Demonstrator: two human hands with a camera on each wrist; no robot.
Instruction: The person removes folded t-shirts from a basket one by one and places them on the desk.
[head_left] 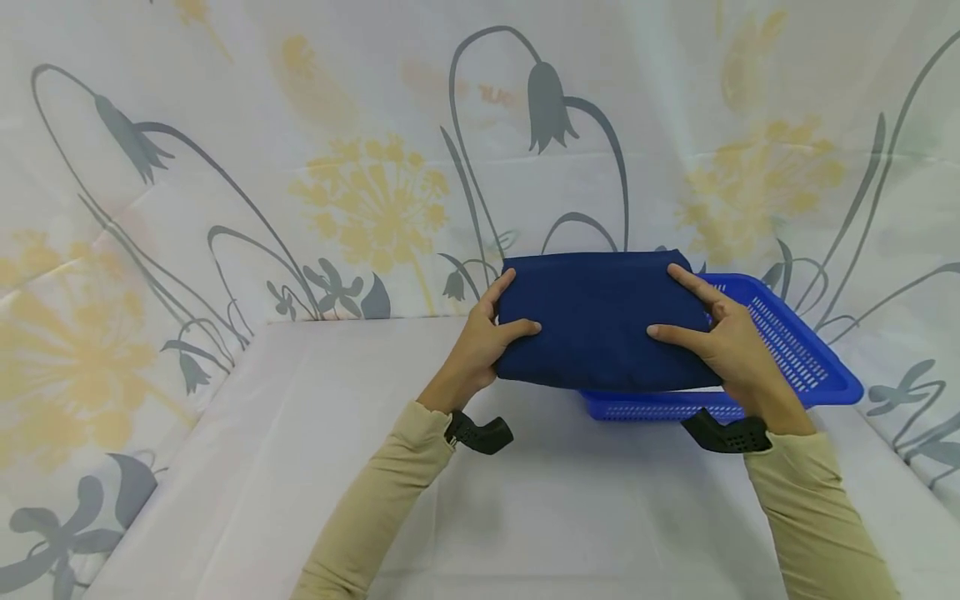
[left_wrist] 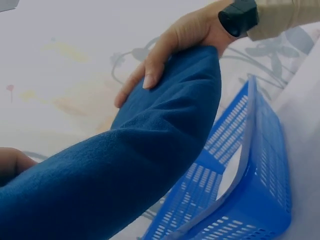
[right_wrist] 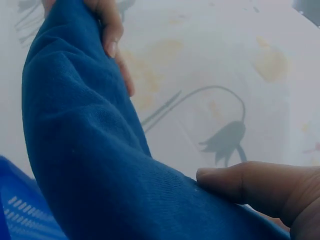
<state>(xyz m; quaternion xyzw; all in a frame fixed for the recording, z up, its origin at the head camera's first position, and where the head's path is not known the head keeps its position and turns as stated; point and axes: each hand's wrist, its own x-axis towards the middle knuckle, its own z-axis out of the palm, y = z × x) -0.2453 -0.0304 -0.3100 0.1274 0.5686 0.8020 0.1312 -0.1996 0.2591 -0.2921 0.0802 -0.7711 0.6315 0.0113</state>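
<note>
1. Your left hand [head_left: 480,342] clamps the left edge of a folded navy cloth [head_left: 600,321], thumb on top and fingers curled round its far side.
2. Your right hand [head_left: 723,337] pinches the cloth's right edge the same way.
3. The cloth is held over the near-left part of a blue basket [head_left: 813,358] on the white counter [head_left: 525,500].

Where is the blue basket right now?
In the head view the blue basket sits on the white table, right of centre, under and behind the folded blue cloth that the left hand and right hand hold.
</note>
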